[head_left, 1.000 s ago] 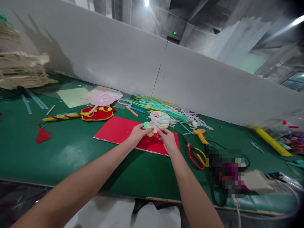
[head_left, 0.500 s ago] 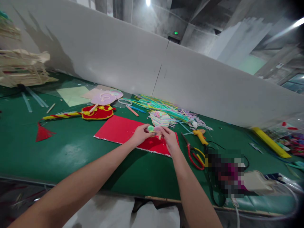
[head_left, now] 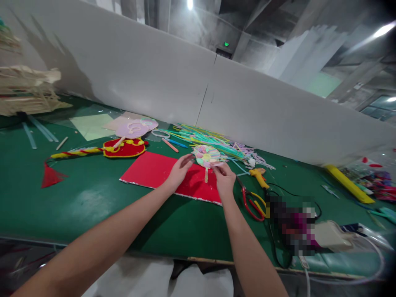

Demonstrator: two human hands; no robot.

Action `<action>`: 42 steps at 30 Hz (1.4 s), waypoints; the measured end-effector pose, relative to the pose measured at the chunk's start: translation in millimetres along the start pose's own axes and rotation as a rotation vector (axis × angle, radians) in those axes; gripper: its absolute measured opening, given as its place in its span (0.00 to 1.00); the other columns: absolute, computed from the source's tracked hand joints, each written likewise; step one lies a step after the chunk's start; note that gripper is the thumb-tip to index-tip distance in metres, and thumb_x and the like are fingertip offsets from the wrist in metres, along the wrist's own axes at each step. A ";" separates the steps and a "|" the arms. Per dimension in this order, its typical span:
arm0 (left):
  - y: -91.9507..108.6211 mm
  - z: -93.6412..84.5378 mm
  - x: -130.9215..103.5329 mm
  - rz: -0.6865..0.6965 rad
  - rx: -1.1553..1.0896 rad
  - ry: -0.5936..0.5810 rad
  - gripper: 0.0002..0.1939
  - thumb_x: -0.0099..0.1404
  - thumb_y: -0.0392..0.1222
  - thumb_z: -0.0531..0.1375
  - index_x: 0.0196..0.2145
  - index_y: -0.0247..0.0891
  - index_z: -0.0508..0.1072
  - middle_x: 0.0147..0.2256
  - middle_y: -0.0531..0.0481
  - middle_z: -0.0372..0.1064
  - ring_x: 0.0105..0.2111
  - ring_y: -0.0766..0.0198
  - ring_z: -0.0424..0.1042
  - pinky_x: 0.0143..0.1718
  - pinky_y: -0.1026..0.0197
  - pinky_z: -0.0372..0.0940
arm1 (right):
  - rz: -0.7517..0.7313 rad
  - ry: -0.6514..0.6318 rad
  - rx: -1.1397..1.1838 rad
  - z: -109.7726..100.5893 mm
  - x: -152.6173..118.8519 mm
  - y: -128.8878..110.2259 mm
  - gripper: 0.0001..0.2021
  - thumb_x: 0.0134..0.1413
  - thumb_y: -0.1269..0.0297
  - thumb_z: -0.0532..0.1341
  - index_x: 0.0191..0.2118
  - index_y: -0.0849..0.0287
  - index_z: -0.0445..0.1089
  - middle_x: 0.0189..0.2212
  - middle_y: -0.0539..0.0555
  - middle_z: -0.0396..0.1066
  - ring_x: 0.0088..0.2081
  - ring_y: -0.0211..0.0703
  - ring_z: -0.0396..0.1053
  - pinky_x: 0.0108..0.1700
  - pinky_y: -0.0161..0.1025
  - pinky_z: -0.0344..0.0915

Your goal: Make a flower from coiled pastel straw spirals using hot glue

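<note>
Nearest me, scissors [head_left: 244,197] are lying on the green table [head_left: 93,206], right of the red board [head_left: 151,171]. Over the board, I am keeping my left hand [head_left: 180,170] loosely curved, thumb and fingers parted, just left of the pastel flower [head_left: 206,157]. My right hand [head_left: 225,176] is bending at its lower right; whether I am pinching it, I cannot tell. The flower is overlapping the striped disc [head_left: 217,152], its stem pointing towards me. Beyond, pastel strands [head_left: 210,139] are sprawling before the white partition [head_left: 139,70].
</note>
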State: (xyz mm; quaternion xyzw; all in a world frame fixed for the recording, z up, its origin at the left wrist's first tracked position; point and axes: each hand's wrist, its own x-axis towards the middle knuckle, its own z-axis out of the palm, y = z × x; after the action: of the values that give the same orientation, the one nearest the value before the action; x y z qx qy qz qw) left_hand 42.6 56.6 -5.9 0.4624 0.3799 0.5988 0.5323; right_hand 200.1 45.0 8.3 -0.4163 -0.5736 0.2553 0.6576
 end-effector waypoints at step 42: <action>-4.0 -3.5 -2.8 0.031 0.300 -0.042 0.11 0.47 0.46 0.63 0.23 0.35 0.68 0.21 0.57 0.62 0.24 0.67 0.61 0.26 0.66 0.56 | -0.094 -0.179 -0.255 3.4 -6.9 1.9 0.06 0.48 0.62 0.60 0.26 0.57 0.69 0.29 0.52 0.66 0.34 0.41 0.65 0.36 0.38 0.61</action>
State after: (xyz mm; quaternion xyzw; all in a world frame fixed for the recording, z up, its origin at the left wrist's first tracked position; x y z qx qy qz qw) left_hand 40.4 54.6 -11.0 0.5552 0.4466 0.5336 0.4557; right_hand 195.7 41.3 3.0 -0.4446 -0.6765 0.1857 0.5570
